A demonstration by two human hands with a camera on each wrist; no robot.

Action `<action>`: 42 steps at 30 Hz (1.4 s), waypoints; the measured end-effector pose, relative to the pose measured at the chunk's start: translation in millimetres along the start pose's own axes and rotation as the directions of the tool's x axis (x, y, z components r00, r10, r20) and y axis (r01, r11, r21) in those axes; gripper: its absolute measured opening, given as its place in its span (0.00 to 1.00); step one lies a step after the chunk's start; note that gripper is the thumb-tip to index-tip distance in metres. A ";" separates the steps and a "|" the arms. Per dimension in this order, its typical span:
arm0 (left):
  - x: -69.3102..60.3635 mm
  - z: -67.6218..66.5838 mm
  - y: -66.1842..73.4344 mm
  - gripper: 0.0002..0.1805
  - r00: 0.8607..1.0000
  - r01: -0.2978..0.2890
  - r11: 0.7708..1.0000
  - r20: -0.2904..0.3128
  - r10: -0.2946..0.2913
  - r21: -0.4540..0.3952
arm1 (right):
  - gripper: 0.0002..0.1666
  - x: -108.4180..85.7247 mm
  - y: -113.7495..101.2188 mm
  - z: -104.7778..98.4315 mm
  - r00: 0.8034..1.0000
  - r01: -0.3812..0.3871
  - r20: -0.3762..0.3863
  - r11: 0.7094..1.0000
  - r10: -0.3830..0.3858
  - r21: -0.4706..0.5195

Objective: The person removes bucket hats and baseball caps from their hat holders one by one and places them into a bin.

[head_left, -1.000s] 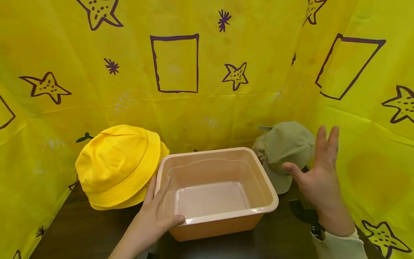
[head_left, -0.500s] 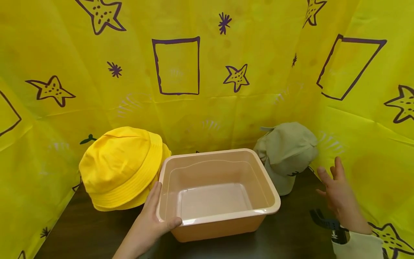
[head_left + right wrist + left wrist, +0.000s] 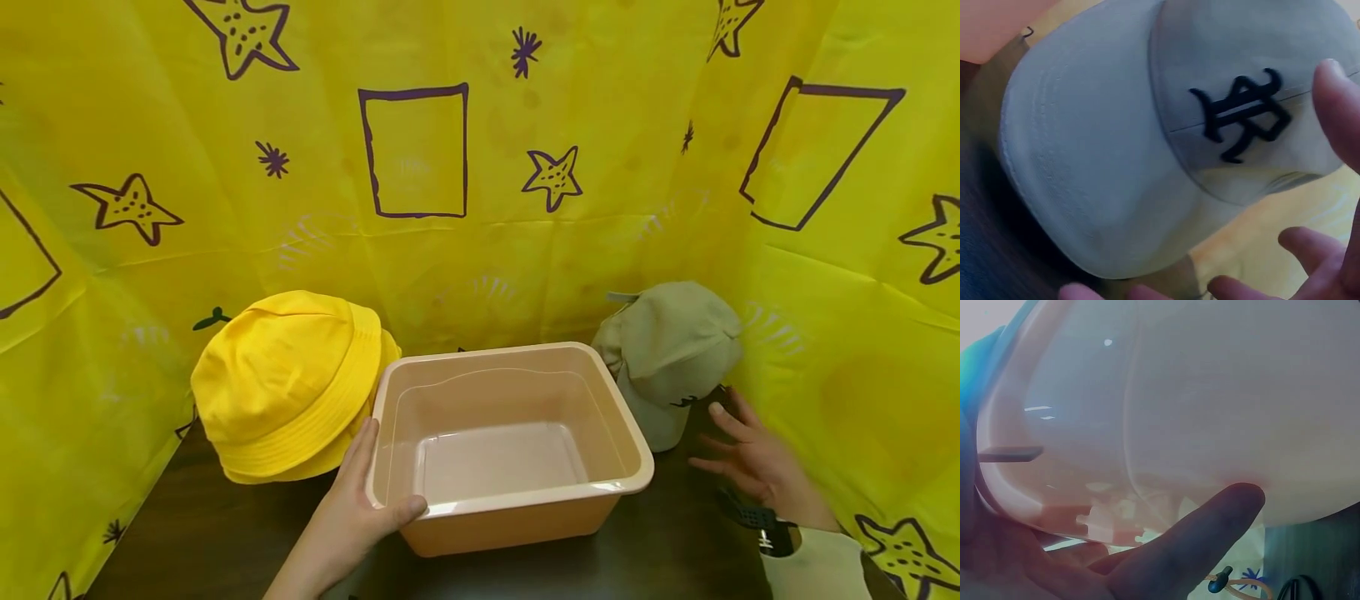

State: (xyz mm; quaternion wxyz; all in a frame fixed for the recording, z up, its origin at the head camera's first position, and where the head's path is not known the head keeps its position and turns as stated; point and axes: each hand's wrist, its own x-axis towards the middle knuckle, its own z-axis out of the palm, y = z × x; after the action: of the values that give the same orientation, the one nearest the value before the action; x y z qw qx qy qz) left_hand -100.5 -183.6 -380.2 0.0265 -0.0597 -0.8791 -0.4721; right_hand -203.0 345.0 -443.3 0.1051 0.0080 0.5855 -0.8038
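A beige-pink plastic basin point(image 3: 510, 531) stands in the middle of the head view, with nothing in it. My left hand point(image 3: 348, 521) grips its near left corner, the thumb near the front rim and the fingers along the left side. In the left wrist view the thumb point(image 3: 1210, 522) lies against the basin wall. To the right, my right hand point(image 3: 761, 467) reaches beside a grey-green baseball cap point(image 3: 675, 358), fingers spread and apart from it. The cap's dark embroidered letter point(image 3: 1244, 115) and brim point(image 3: 1091, 137) fill much of the right wrist view.
Yellow bucket hats point(image 3: 285, 383), seemingly one over another, sit left of the basin. Yellow cloth walls point(image 3: 495, 267) with purple drawings enclose the dark table point(image 3: 195, 533) at the back and sides. A black strap point(image 3: 750, 512) is on the right wrist.
My right hand has lowered from in front of the cap, swung right, then moved in toward the cap's brim. The left hand keeps its grip on the basin; the whole view has shifted slightly.
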 end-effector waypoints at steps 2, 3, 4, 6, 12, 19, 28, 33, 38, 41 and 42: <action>1.6 0.7 -0.3 0.66 1.000 0.004 1.000 0.002 -0.004 0.001 | 0.50 2.1 3.9 0.9 1.000 -0.012 0.004 1.000 0.012 -0.008; 2.3 1.1 -0.5 0.66 1.000 0.007 1.000 0.002 -0.007 0.000 | 0.50 2.7 6.3 1.4 1.000 -0.016 0.008 1.000 0.016 -0.011; 2.8 1.4 -0.7 0.66 1.000 0.011 1.000 0.004 -0.011 -0.001 | 0.50 3.2 8.2 1.8 1.000 -0.021 0.007 1.000 0.021 -0.008; 3.6 1.8 -1.1 0.66 1.000 0.010 1.000 0.003 -0.010 0.001 | 0.50 3.9 10.6 2.9 0.999 -0.032 -0.003 0.999 0.032 -0.002; 7.9 0.8 -0.5 0.66 1.000 -0.006 1.000 -0.013 0.006 0.014 | 0.51 9.9 12.5 3.9 0.997 -0.065 -0.029 0.997 0.066 0.036; 12.9 -0.1 1.1 0.66 1.000 -0.016 1.000 -0.021 0.017 0.008 | 0.52 20.4 10.7 0.0 0.999 -0.045 -0.021 0.999 0.045 0.027; 12.0 2.5 -2.2 0.65 1.000 -0.006 1.000 -0.021 0.006 -0.014 | 0.51 30.4 17.8 -15.2 0.998 -0.050 0.033 0.995 0.048 0.081; 12.9 3.0 -0.6 0.65 1.000 0.001 1.000 -0.024 -0.002 -0.030 | 0.50 27.8 18.3 -16.5 0.997 -0.075 -0.011 0.989 0.077 0.127; 11.2 4.2 -1.2 0.65 1.000 0.019 0.999 -0.022 -0.020 -0.051 | 0.50 22.4 18.6 -23.2 0.994 -0.111 0.013 0.977 0.110 0.181; 10.0 4.3 -1.7 0.65 0.999 0.031 0.998 -0.020 -0.032 -0.049 | 0.40 19.1 21.0 -29.6 0.993 -0.109 0.074 0.970 0.095 0.219; 9.7 4.3 -1.9 0.65 0.999 0.035 0.998 -0.019 -0.036 -0.047 | 0.35 18.3 22.1 -31.7 0.991 -0.106 0.109 0.967 0.082 0.231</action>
State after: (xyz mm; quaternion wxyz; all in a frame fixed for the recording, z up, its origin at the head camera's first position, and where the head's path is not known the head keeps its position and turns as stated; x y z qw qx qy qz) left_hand -110.3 -180.3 -383.1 0.0253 -0.0399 -0.8685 -0.4934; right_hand -220.4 365.5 -476.5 0.1701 0.0084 0.4786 -0.8613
